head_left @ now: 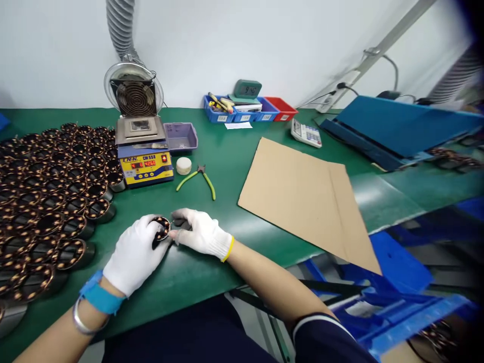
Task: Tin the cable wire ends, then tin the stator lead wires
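My left hand [136, 252], in a white glove with a blue wrist strap below it, is closed around a motor stator [162, 228], a dark ring with copper windings. The stator is tilted so its wound face shows. My right hand [198, 232], also gloved, has its thumb and fingers drawn together at the stator's right edge. A bare thumb tip shows there; whatever lies between the fingers is too small to make out. Several similar stators [75, 204] stand packed together on the left. Green-handled cutters [201, 171] lie open beyond my hands, beside a round white tin [183, 166].
A yellow-and-blue solder pot [146, 169] stands behind the hands under a fume hose [121, 25], with a purple tray [181, 137] beside it. Cardboard [298, 191] lies on the right, overhanging the green table's edge. Blue bins [221, 117], a calculator [306, 133] and a blue rack [401, 126] stand farther back.
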Tool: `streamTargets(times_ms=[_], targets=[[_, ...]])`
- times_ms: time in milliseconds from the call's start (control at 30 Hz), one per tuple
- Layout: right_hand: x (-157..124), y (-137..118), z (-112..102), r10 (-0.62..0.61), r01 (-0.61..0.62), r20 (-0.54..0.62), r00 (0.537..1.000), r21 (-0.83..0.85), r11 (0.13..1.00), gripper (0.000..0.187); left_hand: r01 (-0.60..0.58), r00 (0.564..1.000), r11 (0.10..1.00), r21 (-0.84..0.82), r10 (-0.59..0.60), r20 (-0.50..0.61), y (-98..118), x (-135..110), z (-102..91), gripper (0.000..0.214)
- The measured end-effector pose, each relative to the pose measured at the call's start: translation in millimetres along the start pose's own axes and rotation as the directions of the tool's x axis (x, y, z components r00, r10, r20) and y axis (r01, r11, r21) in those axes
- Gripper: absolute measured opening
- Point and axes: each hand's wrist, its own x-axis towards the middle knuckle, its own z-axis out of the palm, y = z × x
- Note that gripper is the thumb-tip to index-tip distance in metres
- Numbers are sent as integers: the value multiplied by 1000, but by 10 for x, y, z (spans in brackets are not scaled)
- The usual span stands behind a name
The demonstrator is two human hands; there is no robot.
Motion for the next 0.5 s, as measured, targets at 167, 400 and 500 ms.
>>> streamTargets(times_ms=[167, 400, 500], targets=[[178, -85, 92, -97, 43, 149, 984, 331, 943, 46, -79, 961, 984, -161, 32, -275, -147, 18, 16, 46], [82, -223, 246, -123, 133, -101, 987, 96, 987, 67, 19, 984, 774, -633, -126, -124, -106, -12, 85, 65], [19, -212, 258, -302, 252, -262, 917, -209, 945, 69, 15, 979, 790, -613, -137, -153, -106, -20, 139, 64]])
